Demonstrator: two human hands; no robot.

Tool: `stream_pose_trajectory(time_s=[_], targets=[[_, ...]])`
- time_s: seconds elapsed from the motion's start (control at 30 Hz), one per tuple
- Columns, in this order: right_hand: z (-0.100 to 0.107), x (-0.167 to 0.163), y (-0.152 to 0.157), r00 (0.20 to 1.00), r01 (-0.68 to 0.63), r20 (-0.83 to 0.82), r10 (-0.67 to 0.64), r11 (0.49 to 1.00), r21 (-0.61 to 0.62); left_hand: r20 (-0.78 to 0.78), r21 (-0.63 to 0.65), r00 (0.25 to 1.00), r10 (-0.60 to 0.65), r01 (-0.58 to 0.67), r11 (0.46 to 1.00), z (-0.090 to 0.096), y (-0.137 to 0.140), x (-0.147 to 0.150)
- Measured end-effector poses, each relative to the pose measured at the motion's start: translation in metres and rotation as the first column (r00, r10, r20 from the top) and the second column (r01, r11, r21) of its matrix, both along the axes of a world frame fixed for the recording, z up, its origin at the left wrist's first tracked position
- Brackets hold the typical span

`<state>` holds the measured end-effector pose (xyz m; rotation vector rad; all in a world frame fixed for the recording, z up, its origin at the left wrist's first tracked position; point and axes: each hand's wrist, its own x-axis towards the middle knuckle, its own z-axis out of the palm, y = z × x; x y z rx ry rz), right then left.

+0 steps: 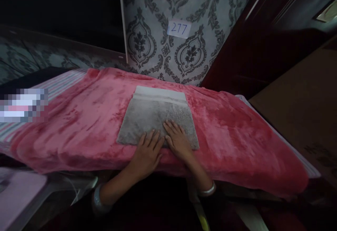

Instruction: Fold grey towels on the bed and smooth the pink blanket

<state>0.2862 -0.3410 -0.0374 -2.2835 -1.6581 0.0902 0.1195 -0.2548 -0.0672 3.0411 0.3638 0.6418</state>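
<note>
A grey towel (155, 113) with a paler band along its far end lies flat on a pink plush blanket (92, 119). My left hand (149, 150) rests at the towel's near edge, fingers stretched out with their tips on the cloth. Beside it, my right hand (177, 138) lies palm down on the near right part of the towel, fingers spread. The two hands are close together, thumbs toward the middle. Neither hand grips anything.
A patterned wall with a paper label reading 277 (179, 29) stands behind the blanket. There is a dark screen (60, 10) at the upper left, a brown cardboard box (297, 111) at the right, and a pale stool or chair (23, 196) at the lower left.
</note>
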Motion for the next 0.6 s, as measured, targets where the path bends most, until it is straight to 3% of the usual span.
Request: stream_pose_trajectory(time_s=[0.17,0.3,0.4,0.47,0.6], targets=[[-0.015,0.000,-0.004,0.999,0.024,-0.031,-0.022,0.998,0.064,0.031,-0.006,0.999,-0.010,0.010,1.000,0.004,0.005,-0.002],[-0.005,0.016,0.001,0.985,0.028,-0.174,0.002,0.985,0.171,-0.006,-0.142,1.000,-0.026,0.025,0.990,0.035,0.026,0.015],[0.011,0.027,0.018,0.985,0.119,-0.147,-0.089,0.970,0.213,-0.023,-0.185,1.000,0.000,-0.004,0.983,0.054,0.043,0.041],[0.017,0.030,0.031,0.986,0.166,-0.041,-0.162,0.972,0.165,-0.088,-0.179,0.996,0.019,-0.035,0.983,0.056,0.051,0.057],[0.011,0.027,0.045,0.980,0.188,0.069,-0.186,0.981,-0.036,-0.261,-0.177,0.965,0.030,-0.079,0.981,0.039,0.058,0.071]])
